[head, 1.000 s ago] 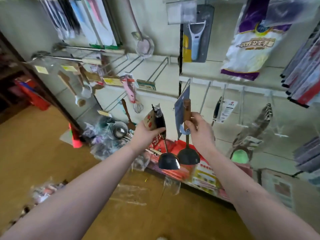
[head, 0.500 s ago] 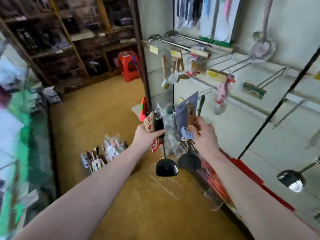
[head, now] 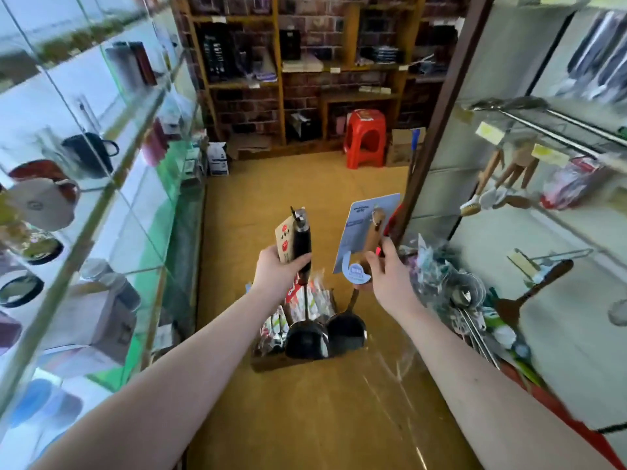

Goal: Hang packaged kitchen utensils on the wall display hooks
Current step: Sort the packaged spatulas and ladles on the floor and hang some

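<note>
Well beyond the fingers [head: 386,257], wooden shelves [head: 281,79] line a brick wall [head: 339,28]; a red stool [head: 365,137] stands on the tan floor [head: 305,184].

Both forearms stretch forward; the left hand [head: 278,270] grips a black-handled ladle [head: 302,242], the right hand [head: 386,281] a wooden-handled ladle [head: 373,234].

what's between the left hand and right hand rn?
Head view: only the lower corner of the blue-grey backing card gripped by the right hand juts into the gap, bare floor behind. Left hand grips a black-handled ladle.
</note>
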The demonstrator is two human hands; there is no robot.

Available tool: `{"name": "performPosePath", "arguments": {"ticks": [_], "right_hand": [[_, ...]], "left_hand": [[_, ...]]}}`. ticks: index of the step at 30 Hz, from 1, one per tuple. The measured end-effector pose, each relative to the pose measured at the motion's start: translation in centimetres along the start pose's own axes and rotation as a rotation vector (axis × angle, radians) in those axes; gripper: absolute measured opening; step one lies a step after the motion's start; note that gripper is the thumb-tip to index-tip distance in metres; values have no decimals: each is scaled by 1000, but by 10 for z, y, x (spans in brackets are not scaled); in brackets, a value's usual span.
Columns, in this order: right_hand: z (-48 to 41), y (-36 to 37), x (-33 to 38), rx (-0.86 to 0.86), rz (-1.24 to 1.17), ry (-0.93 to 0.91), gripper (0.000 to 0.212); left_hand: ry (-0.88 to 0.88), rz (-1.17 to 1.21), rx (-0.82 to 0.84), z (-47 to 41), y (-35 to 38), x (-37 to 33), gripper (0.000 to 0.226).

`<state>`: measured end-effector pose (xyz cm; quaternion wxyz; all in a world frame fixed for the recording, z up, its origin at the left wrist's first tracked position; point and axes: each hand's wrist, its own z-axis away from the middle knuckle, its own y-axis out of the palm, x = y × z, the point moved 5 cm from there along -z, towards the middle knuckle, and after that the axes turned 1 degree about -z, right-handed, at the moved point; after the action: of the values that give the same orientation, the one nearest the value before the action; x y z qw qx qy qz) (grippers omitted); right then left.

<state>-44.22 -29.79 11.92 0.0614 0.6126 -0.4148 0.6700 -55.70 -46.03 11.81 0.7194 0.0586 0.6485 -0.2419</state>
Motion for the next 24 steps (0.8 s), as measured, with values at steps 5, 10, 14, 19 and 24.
{"name": "performPosePath", "arguments": {"ticks": [5,10,14,19,24], "right_hand": [[-36,65,21,149,-36,38,32],[-73,106,20,230,-60,75,20],[-110,133,14,316,-125,77,11],[-159,161,3,470,-245,127,21],[-204,187,-16,542,-293,154,9]], "left_hand": [[-3,-18,-105,-35,-52,18,19],[-69,-41,-203,-70,-79,41,36],[-109,-28,-278,-101,-83,50,35],[-157,-62,-276,-147,-69,52,42],[-252,-66,-273,-186,-59,70,41]]}}
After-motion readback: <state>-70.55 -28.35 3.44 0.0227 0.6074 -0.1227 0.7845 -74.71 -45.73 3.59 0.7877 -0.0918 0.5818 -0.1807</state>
